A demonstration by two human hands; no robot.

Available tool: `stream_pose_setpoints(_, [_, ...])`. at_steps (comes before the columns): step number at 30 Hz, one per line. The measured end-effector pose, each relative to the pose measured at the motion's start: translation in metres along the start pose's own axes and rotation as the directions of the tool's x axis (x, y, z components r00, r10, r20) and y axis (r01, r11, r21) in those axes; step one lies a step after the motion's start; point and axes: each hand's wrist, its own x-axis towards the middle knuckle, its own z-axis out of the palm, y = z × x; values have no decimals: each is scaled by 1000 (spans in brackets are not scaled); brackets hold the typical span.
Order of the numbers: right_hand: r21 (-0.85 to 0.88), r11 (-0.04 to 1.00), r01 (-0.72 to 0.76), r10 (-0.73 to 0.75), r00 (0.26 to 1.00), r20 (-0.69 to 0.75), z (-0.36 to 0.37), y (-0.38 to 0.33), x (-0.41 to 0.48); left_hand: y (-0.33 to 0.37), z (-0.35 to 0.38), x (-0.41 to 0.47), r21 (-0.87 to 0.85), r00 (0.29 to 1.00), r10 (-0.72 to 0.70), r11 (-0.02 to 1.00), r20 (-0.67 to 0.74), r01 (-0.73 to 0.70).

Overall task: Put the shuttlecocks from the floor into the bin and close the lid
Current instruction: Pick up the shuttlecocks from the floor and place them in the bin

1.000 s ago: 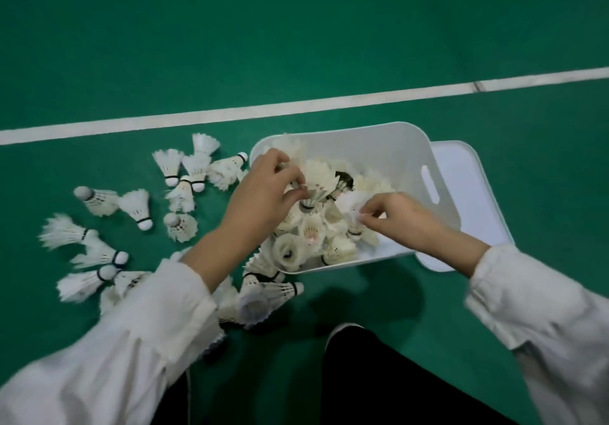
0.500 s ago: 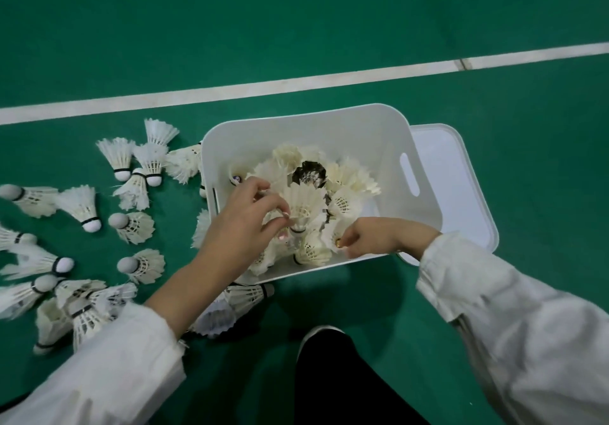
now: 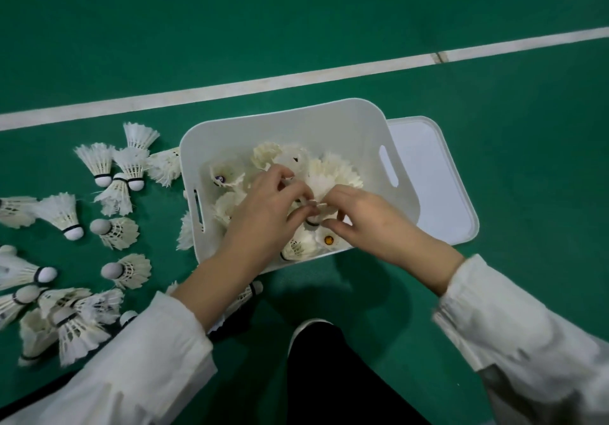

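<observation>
Head view, my hands over the bin. The white bin [image 3: 346, 121] sits on the green floor [image 3: 296, 22], just this side of a white court line [image 3: 263, 85]; a slot handle is cut in each short wall. The lid [image 3: 435, 177] lies flat on the floor to the bin's right, touching it and partly tucked under that side — the bin is open.

Inside the bin: a heap of shuttlecocks [image 3: 333, 171], feathers mostly up, a few corks showing near the front wall.

My left hand [image 3: 263, 207] and right hand [image 3: 365, 217] meet over the middle of the heap, fingertips almost touching. Both are curled, fingers pinched down among the feathers; each seems to pinch a shuttlecock at the centre, but I cannot tell exactly which one either holds, as the fingers cover the contact.

Loose shuttlecocks [image 3: 112, 190] — more than a dozen — are scattered on the floor left of the bin, some lying against its left wall, others in a cluster near my left sleeve [image 3: 131, 368]. One more lies partly hidden under my left forearm at the bin's front corner.

My right sleeve [image 3: 527, 335] is blurred. A dark trouser leg [image 3: 329, 375] fills the lower centre.
</observation>
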Motion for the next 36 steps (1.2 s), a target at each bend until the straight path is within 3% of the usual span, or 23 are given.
stream_pose_setpoints(3, [-5, 999, -40, 40, 997, -70, 1, 11, 1, 4, 1, 3, -16, 1000, -9, 1000, 6, 9])
stream_pose_setpoints(7, [153, 972, -178, 209, 952, -224, -4, 35, 6, -4, -10, 6, -104, 977, -212, 971, 31, 214])
stream_pose_setpoints(9, [195, 947, -255, 300, 921, -248, -2, 49, 18, -13, -12, 6, -39, 984, -177, 983, 32, 178])
stream_pose_setpoints(13, [160, 909, -385, 412, 889, -200, 10, 69, 63, -22, -6, 3, 89, 998, -58, 994, 31, 55])
stream_pose_setpoints(19, [55, 870, -489, 491, 870, -32, 32, 87, 98, -20, 0, -1, 122, 1000, 18, 992, 5, -18])
stream_pose_setpoints(21, [29, 878, -478, 478, 878, -16, 28, 83, 94, -20, 1, 0, 114, 1000, 31, 993, 1, -31])
stream_pose_setpoints(23, [28, 908, -418, 419, 903, -96, 15, 69, 83, -19, 2, 2, 102, 999, 40, 994, 2, -40])
stream_pose_setpoints(26, [110, 979, -169, 189, 961, -203, -3, 34, 52, -17, 2, 7, 89, 999, 53, 995, -2, -53])
stream_pose_setpoints(29, [187, 982, 35, -23, 997, -69, -4, 10, 24, -15, 2, 12, 64, 998, 61, 996, 3, -61])
stream_pose_setpoints(32, [163, 986, 18, -20, 1000, 10, 5, 9, 17, -13, 0, 11, 52, 995, 90, 994, 43, -93])
stream_pose_setpoints(36, [105, 990, -91, 106, 982, -155, 12, 22, 22, -14, -11, 7, 41, 995, 57, 997, 77, -61])
